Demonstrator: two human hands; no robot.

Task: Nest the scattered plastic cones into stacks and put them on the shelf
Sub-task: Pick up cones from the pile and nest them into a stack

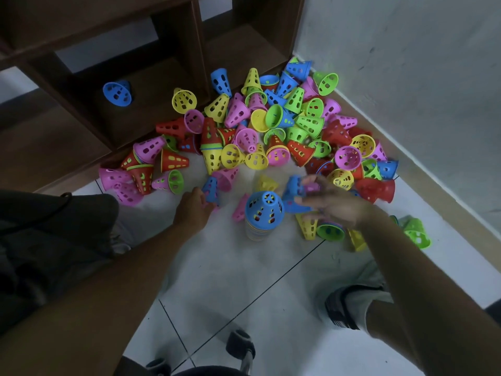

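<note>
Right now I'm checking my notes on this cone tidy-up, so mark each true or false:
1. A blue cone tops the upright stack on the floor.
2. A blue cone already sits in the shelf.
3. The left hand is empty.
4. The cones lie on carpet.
1. True: a blue cone caps the stack.
2. True: one blue cone on the shelf lies on its side in a compartment of the shelf.
3. False: the left hand grips a small blue cone.
4. False: they lie on a white tiled floor.
</note>
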